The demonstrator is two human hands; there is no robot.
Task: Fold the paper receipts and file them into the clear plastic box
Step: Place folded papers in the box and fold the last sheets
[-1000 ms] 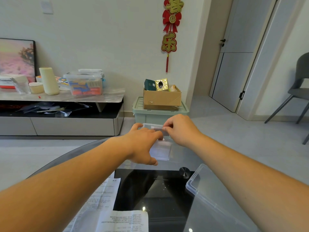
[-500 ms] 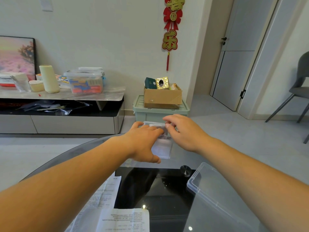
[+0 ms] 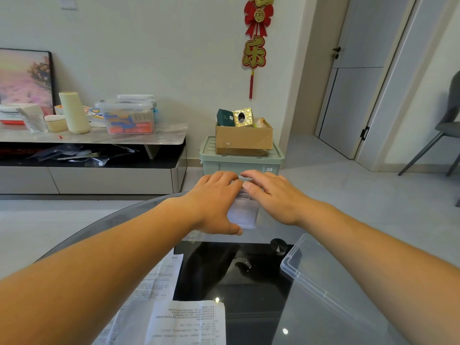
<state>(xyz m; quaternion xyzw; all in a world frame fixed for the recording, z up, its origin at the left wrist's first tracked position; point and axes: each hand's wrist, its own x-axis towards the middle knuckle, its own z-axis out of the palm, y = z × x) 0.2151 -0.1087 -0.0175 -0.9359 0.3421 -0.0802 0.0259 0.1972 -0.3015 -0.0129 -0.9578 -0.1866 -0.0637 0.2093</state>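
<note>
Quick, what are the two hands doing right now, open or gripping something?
Left hand: open, lying flat on the box.
Right hand: open, lying flat on the box.

Left hand (image 3: pixel 214 202) and right hand (image 3: pixel 271 195) cover the clear box's (image 3: pixel 242 216) top.

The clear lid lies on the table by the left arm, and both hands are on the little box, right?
No. The head view shows the clear lid by the right arm, not the left. Left hand and right hand are on the clear box.

cardboard box (image 3: pixel 244 139), green bin (image 3: pixel 239 163), grey chair (image 3: pixel 445 128)
</note>
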